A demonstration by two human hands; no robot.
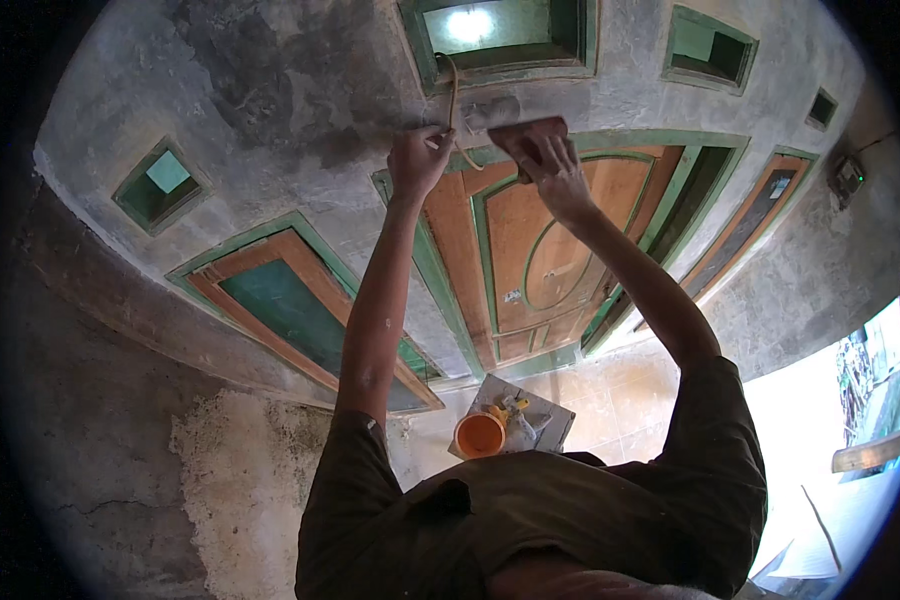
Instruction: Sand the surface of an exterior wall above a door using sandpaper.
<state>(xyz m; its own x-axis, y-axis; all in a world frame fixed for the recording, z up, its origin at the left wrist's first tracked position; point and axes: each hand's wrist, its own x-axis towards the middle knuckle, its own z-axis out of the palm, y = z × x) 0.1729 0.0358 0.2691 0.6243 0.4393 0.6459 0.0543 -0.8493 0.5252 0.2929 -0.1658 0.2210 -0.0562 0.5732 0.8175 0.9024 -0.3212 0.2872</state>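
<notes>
Both my arms reach up to a grey plastered wall [300, 112] above a wooden door [562, 247]. My left hand [418, 163] pinches a thin tan cable [454, 90] that hangs from the green-framed vent opening [585, 45]. A small white piece [432, 145] shows at those fingers; what it is I cannot tell. The cable's free end curls below the hand, near the top of the door frame. In my right hand [559, 172] is a reddish-brown flat tool [529, 131], which looks like a plastering float. It is held close to the wall just above the door frame; contact is unclear.
Below me stands a board-topped surface [564, 424] with an orange bucket [480, 435], a yellow-handled item [511, 406] and a clear plastic bag [523, 431]. A green-framed window [285, 307] is at left, an electric meter box [846, 178] at far right.
</notes>
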